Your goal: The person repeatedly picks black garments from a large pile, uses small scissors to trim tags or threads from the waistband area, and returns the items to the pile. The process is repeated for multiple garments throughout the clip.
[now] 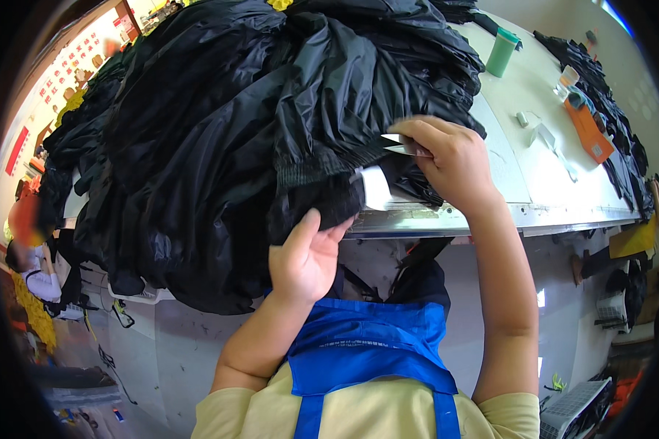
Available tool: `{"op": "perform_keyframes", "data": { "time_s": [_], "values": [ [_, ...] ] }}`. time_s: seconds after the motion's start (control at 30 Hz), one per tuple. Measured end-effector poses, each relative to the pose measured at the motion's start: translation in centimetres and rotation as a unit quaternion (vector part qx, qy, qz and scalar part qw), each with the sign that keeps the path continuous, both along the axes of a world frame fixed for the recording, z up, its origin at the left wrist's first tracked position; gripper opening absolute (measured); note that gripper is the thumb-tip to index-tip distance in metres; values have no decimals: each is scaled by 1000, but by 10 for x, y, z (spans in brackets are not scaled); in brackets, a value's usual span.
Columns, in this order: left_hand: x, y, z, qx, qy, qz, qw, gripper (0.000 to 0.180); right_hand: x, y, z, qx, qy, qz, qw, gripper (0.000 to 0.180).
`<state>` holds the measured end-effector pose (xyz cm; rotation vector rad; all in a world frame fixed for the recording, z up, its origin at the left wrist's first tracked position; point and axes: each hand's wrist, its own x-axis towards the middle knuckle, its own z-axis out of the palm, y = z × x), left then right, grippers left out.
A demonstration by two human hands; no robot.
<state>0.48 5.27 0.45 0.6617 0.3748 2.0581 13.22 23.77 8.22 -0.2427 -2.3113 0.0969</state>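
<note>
Right hand (450, 164): fingers (417, 132) pinched shut on small metal snips (397, 144), pale blades pointing left into the cloth. Just below the blades, a white rectangular label (375, 188) hangs off the ribbed cuff (322, 175) of a black garment.

Left hand (307, 260): fingers curled up under the cuff, thumb raised against the fabric, closed on the cloth from below; fingertips hidden in the folds, so the exact grip is hard to read.

The garment belongs to the black pile (234, 124), a large heap of thin, glossy, crinkled material, probably nylon, with matte knit ribbing at the cuff. The pile covers the left and centre of the desk (520, 168) and spills over its front edge, above the left hand.

Desk: off-white top, metal strip along the front edge.
- Right of the pile, far end: pale green cylindrical cup (502, 51), upright.
- Farther right: flat orange box (587, 132) with a small white patch, lying beside more black cloth (608, 110).
- Between pile and box: a small white spool (522, 118) and white strips.

Below the desk edge: blue apron (373, 351) over a pale yellow shirt.

Left of the pile, on a far wall: red signs (66, 73), blurred.
</note>
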Motion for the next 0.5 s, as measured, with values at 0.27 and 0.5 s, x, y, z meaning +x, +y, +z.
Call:
{"op": "perform_keyframes", "data": {
  "time_s": [0.27, 0.5],
  "values": [
    [-33, -88, -4, -89, 200, -30, 975, 46, 17, -20, -2, -368, -147, 142, 907, 8],
    [-12, -51, 11, -14, 88, -80, 993, 45, -10, -23, -39, -523, -9, 18, 852, 16]
  ]
}}
